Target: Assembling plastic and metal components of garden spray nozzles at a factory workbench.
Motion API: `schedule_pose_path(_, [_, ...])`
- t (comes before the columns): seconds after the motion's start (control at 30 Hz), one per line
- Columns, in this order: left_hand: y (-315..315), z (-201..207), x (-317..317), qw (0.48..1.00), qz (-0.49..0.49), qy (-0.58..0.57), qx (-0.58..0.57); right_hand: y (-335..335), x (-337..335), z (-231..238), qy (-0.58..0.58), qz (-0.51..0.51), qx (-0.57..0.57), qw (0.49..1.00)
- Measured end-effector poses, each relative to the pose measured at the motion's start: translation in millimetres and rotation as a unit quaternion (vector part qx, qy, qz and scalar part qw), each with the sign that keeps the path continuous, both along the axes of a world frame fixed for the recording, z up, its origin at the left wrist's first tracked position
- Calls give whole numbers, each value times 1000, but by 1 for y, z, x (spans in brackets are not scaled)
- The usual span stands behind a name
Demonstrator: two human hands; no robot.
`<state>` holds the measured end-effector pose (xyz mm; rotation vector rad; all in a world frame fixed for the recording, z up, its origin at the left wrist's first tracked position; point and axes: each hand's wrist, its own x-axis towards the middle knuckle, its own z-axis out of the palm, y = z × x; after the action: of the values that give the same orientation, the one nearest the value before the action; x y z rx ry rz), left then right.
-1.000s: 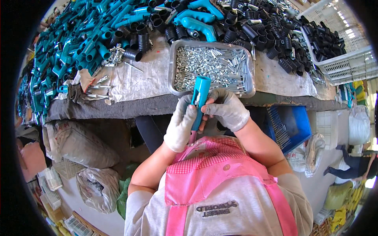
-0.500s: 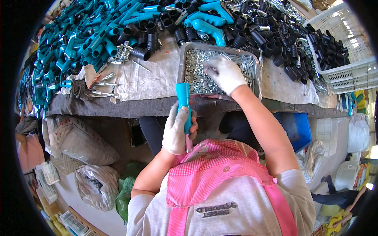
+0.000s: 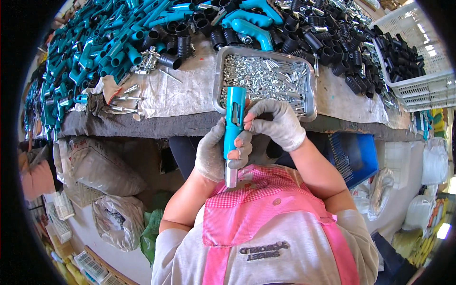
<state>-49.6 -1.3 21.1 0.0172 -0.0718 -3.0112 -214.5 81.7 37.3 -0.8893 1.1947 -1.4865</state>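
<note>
Teal plastic, hard and glossy: that is the tube-shaped handle piece (image 3: 234,121) standing upright between the two gloved hands, just in front of the near edge of the workbench (image 3: 156,124) and above the pink apron (image 3: 266,209). The left hand (image 3: 219,154) is wrapped closed around its lower half, fingers curled right round the barrel, with a short grey metal stub (image 3: 231,176) poking out beneath the fist. The right hand (image 3: 275,124) comes in from the side, its fingertips pinched together against the slot in the upper part of the tube; whether a small part sits between those fingertips I cannot tell. It looks like a light, stiff thing, rigid enough to take a firm squeeze without flexing, and probably a bit slick, so the knitted gloves earn their keep here. The sensible place to grip is just where the left hand has it, low on the barrel, leaving the open top and the slot free. Right behind, at the bench's near edge, sits a metal tray (image 3: 311,97) heaped with small silvery pins; beyond it black plastic sleeves (image 3: 332,47) pile toward the far right corner, and more teal parts (image 3: 99,47) crowd the far left. A white basket (image 3: 422,85) hangs off the right end.
</note>
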Motion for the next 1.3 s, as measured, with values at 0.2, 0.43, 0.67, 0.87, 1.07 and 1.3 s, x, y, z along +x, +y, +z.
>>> schedule_pose_path(0.2, [9, -7, -11, 990, -83, 83, 82, 17, 1, -17, -80, -14, -44, 996])
schedule_pose_path(0.43, [15, -6, -6, 988, -94, 74, 94, 27, 9, -8, -92, 19, 44, 995])
schedule_pose_path(0.67, [16, -1, -9, 997, -77, 21, 18, 35, 12, -8, -299, 33, 60, 952])
schedule_pose_path(0.87, [17, -11, -12, 998, -55, 11, -36, 45, 17, 0, -45, -39, 71, 996])
schedule_pose_path(1.07, [22, -4, -14, 992, -113, -8, -53, 54, 6, -18, -210, 13, 72, 975])
schedule_pose_path(1.3, [25, -12, -18, 982, -163, 52, 84, 59, 6, -10, -364, 35, 89, 927])
